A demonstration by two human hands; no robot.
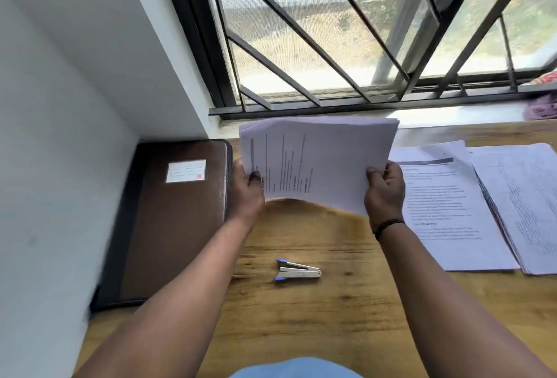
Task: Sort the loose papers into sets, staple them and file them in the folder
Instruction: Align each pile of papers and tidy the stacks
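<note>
Both hands hold a set of printed papers [319, 163] raised above the wooden table [316, 317], turned sideways so the text runs vertically. My left hand [247, 193] grips its left edge, thumb on the front. My right hand [384, 189] grips its right lower edge. A small silver stapler with blue ends [297, 270] lies on the table below the papers, between my forearms. A closed brown folder with a white label [168, 220] lies at the left against the wall. More printed papers lie to the right: one pile [446, 211] and another pile [524, 205] beside it.
A white wall [60, 136] borders the table on the left. A window with dark metal bars [346, 45] and a sill runs along the far edge. A purple cloth [542, 107] sits on the sill at the far right.
</note>
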